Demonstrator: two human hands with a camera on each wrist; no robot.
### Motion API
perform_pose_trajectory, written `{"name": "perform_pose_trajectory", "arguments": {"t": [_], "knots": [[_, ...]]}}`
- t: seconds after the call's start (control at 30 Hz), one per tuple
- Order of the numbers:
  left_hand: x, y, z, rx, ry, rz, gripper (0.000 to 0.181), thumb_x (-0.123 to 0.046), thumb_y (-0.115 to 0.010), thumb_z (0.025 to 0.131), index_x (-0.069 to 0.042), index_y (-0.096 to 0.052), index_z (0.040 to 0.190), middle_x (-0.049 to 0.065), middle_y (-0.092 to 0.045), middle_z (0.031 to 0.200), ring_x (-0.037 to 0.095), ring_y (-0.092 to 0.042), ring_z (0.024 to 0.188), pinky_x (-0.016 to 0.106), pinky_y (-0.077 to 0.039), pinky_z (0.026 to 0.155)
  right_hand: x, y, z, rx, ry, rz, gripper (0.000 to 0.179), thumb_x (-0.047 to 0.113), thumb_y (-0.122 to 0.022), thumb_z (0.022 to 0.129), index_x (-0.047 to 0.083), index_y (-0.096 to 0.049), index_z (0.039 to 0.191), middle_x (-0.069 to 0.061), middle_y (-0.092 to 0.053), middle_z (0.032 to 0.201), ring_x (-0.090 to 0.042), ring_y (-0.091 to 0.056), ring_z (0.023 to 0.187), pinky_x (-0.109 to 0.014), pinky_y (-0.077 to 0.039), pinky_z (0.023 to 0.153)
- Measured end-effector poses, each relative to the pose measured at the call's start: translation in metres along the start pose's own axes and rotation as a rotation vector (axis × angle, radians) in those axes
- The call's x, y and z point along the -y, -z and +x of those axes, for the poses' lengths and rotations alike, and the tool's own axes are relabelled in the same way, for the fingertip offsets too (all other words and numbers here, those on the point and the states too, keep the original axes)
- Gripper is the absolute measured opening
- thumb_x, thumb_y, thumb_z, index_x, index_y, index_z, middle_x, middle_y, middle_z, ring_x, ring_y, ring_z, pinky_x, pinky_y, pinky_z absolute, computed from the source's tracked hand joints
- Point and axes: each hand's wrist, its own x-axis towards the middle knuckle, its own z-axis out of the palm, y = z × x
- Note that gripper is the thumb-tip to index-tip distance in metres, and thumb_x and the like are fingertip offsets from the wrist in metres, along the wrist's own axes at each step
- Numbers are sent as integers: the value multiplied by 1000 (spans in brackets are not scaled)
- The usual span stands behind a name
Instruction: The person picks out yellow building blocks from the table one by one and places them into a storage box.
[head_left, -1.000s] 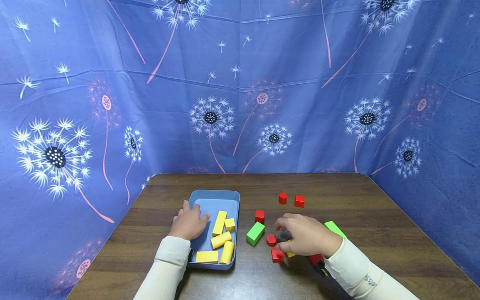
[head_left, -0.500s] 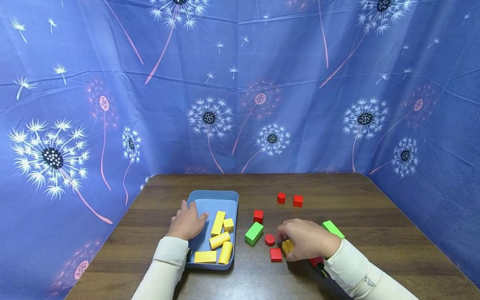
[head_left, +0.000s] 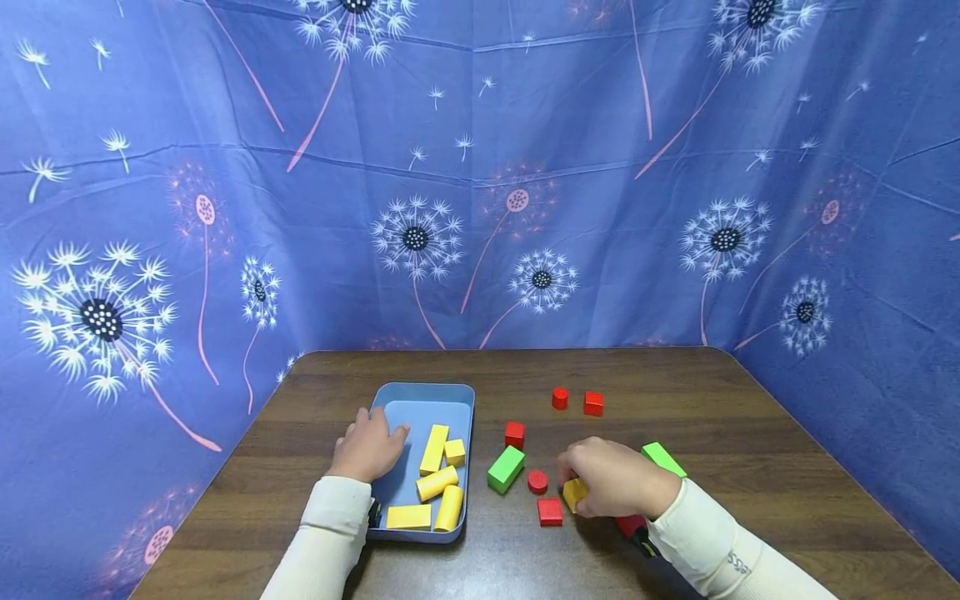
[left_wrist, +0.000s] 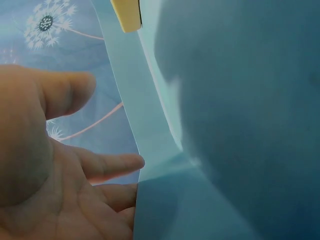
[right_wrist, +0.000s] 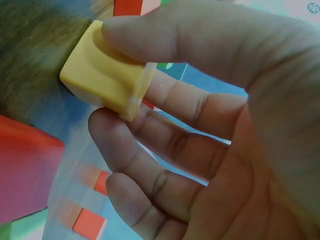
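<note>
My right hand (head_left: 618,479) pinches a yellow block (right_wrist: 102,70) between thumb and fingers, low over the table on the right side. Its thumb lies along one face in the right wrist view. At the left side of the blue tray (head_left: 468,467) is my left hand (head_left: 367,447). In the left wrist view its fingers are fairly straight, their tips at the tray's outer wall (left_wrist: 127,100), with the thumb apart. Inside the tray lie several yellow blocks, among them a long block (head_left: 434,450), a cube (head_left: 454,452) and a cylinder (head_left: 448,508).
Between tray and right hand are a green block (head_left: 506,469), a red cube (head_left: 514,434), a red disc (head_left: 537,482) and a flat red block (head_left: 550,512). Farther back stand a red cylinder (head_left: 559,398) and another red block (head_left: 593,404). Another green block (head_left: 663,459) lies behind the right wrist.
My right hand has closed its fingers on the yellow block and drawn slightly back from the flat red block. The left hand has stayed at the tray. The view has shifted slightly.
</note>
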Motion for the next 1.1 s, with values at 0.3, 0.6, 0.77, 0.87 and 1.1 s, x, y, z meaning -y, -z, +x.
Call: {"name": "perform_pose_trajectory", "arguments": {"t": [0.3,0.6,0.77,0.87,1.1], "knots": [[-1,0,1,6,15,-19,74,-44,-52,103,14,-41,148,36,-46,145,52,-52,129,71,-42,104,2,4,0,-42,3,-14,24,7,-83,67,18,-69,82,12,-58,74,-5,-49,65,-23,-43,55],[1,-2,1,1,17,-39,72,-43,-48,105,16,-41,146,38,-44,148,55,-49,134,72,-41,105,6,11,1,-57,12,6,24,7,-84,67,18,-68,82,11,-59,74,-4,-49,65,-23,-43,55],[2,-4,2,-3,20,-53,75,-43,-46,106,16,-34,151,39,-40,151,56,-45,138,71,-40,108,6,12,3,-52,-4,1,24,9,-84,69,19,-68,83,11,-59,75,-5,-50,66,-23,-44,56],[2,-4,2,-6,28,-71,80,-42,-45,106,17,-24,155,41,-33,156,57,-39,142,70,-36,112,6,13,3,-60,1,6,23,9,-84,70,18,-69,84,11,-60,76,-5,-50,66,-23,-45,57],[1,-5,3,-3,51,-87,83,-43,-44,106,18,-17,156,42,-28,158,57,-34,145,70,-33,115,9,19,5,-85,42,1,21,7,-83,71,17,-68,84,10,-59,76,-4,-49,64,-22,-44,56]]}}
